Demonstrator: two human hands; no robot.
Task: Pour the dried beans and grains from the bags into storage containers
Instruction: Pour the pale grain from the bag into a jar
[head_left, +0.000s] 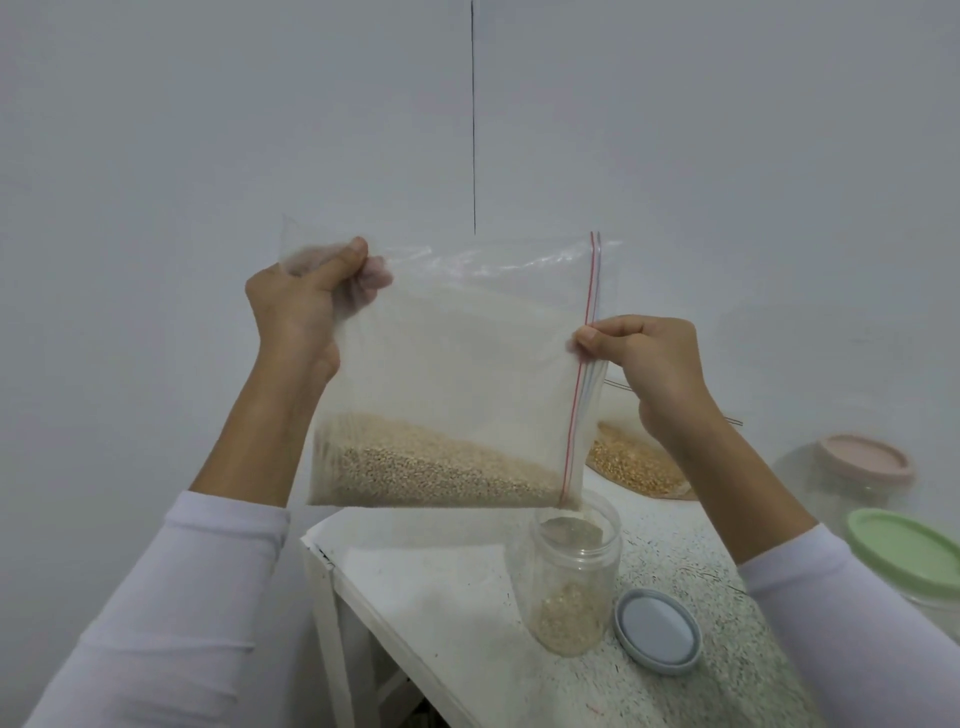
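Note:
I hold a clear zip bag (457, 364) of pale grains sideways in the air, its red zip strip on the right. My left hand (306, 306) pinches the bag's upper left corner. My right hand (644, 358) pinches the zip edge halfway down. The bag's lower right corner hangs just over the mouth of an open clear jar (569, 571) on the table, and grains fall into it. The jar holds a shallow layer of grains at its bottom. Its grey-blue lid (657, 631) lies flat to the jar's right.
A second bag of yellow grains (636, 462) lies on the speckled table (727, 649) behind my right arm. Two lidded containers stand at the right: one with a pink lid (865, 460), one with a green lid (906, 551). The table's left edge (332, 561) drops off.

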